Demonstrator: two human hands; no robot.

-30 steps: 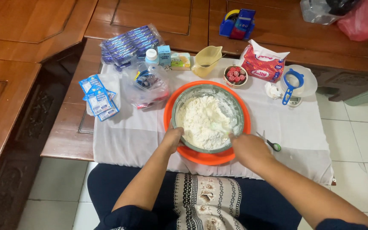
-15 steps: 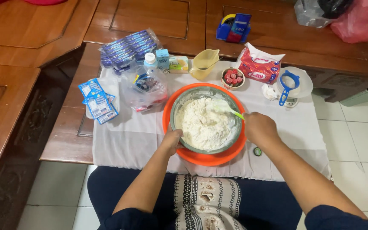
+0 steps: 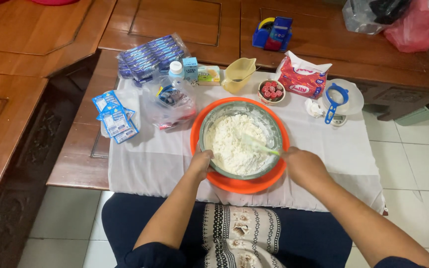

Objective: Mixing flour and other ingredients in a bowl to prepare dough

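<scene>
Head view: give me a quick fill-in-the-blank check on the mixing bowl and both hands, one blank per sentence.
1. The grey mixing bowl of white flour sits inside a larger ____ basin.
2. The left hand grips the bowl's ____ rim.
3. The right hand holds a spatula whose handle is ____.
4. The table under the basin is covered by a ____ cloth.

Missing words: orange; near; green; white

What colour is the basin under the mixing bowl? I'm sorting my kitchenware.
Orange basin, seen in the head view.
</scene>
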